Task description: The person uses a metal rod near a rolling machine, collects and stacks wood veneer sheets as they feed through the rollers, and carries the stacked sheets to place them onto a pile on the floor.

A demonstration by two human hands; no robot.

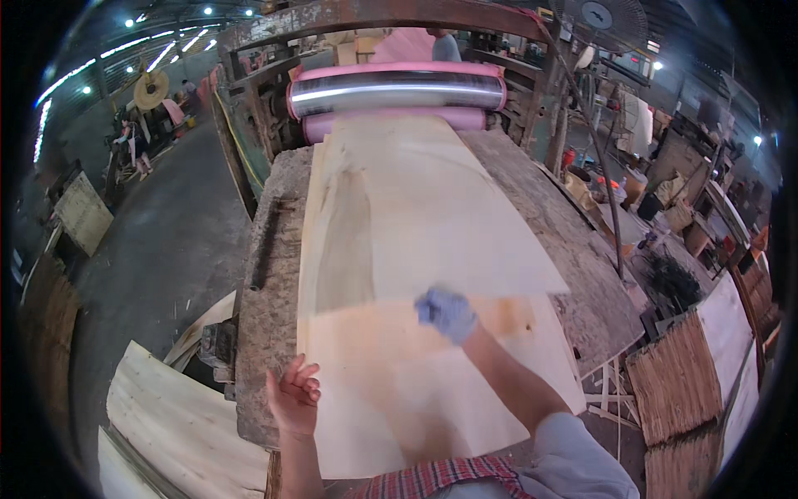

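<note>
Resting on a pale sheet of wood veneer (391, 391), the right hand (446, 313) wears a light blue glove and lies knuckles-up near the far edge of that sheet, fingers curled down onto the wood; whether it pinches the edge or only presses on it cannot be told. The left hand (294, 394) is bare and sits at the sheet's left edge, fingers loosely bent and apart, grasping nothing, its palm just beside the wood.

That near sheet lies flat on a rough grey worktable (266, 333) and overlaps a second, longer veneer sheet (416, 208), which runs away from the person toward a machine with a shiny steel roller (397, 88) set between pink rollers. The far end of the longer sheet meets the lower pink roller.

More veneer sheets (170, 424) are stacked on the floor at lower left. At left, across the dark floor, a flat pale board (81, 212) leans tilted, square in shape, any marking on it too blurred to tell. At right stand brown woven-looking panels (677, 387) on edge, with a white board just beyond them. Another person in a pink top (416, 43) stands behind the machine. A round fan (598, 18) hangs at upper right, and ceiling lights dot the upper left
</note>
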